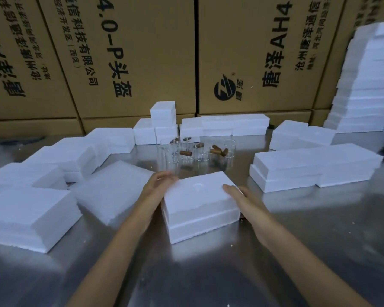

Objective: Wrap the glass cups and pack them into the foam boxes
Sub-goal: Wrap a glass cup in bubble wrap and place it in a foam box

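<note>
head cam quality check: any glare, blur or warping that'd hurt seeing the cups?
Head view: steel table throws broad glare patches; glass cups are soft and low-contrast against the reflections, count unclear; wide-angle bends the cardboard cartons and the tall foam stack at the edges; left hand slightly blurred; closed foam box evenly lit.

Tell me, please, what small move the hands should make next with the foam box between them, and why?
Probably lift the lid off. The foam box sits closed on the steel table, with the left hand and right hand flat against its upper half at either side, while the glass cups stand unwrapped behind it. That box likely has to be opened before a cup goes in.
</note>
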The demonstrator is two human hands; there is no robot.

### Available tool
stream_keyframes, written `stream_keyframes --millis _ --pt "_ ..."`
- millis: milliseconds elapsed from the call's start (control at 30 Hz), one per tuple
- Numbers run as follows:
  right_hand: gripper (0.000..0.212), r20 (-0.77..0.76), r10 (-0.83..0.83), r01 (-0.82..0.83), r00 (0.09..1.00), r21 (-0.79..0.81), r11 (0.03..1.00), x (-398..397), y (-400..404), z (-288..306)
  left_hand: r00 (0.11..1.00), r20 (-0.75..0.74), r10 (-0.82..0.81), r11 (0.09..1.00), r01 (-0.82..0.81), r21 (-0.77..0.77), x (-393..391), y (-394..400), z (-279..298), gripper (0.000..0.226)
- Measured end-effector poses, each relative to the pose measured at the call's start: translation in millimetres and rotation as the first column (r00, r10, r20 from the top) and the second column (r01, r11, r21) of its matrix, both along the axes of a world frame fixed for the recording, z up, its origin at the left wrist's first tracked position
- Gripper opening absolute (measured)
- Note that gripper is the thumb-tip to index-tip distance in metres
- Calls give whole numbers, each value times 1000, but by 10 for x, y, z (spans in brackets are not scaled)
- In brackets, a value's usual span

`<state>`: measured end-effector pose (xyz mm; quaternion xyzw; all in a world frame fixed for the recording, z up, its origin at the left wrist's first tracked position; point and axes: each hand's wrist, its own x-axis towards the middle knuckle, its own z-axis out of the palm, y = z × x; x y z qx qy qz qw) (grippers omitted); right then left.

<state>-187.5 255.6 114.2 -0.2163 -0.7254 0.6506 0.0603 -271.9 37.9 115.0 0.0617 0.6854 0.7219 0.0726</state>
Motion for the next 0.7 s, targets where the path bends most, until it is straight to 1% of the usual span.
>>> stream_keyframes --millis 100,200,300,367,400,467,533,633,667,700 --pt "23 -65 -54 52 996 -31 998 34 41 17 992 -106 -72 988 56 -147 137 -127 -57 60" --pt "18 -75 -88 80 993 -112 991 36 96 53 972 -143 -187 952 143 -272 194 -186 -91 83" --pt "24 -62 -178 158 982 -241 958 -21 148 68 952 -164 -259 929 199 -313 181 -195 -118 98" --pt "31 -77 -290 247 954 -348 904 -52 196 106 950 -174 -259 923 190 -334 181 -184 -135 108" --pt "34 -87 -342 280 936 -407 869 -63 225 130 955 -172 -242 924 173 -342 182 -174 -150 109" --pt "35 -106 -398 291 911 -519 803 -71 289 172 969 -155 -190 936 132 -326 166 -160 -198 102" --pt "37 -97 -385 261 918 -583 769 -79 318 199 974 -147 -172 936 115 -333 140 -153 -241 83" --pt "46 -43 -341 260 939 -562 785 -121 286 184 971 -157 -179 929 115 -352 108 -149 -275 50" --pt "45 -34 -347 276 937 -535 799 -133 266 176 972 -160 -170 934 107 -340 101 -151 -278 43" --pt "39 -39 -350 286 936 -499 818 -146 250 156 974 -163 -159 938 97 -332 100 -157 -273 41"
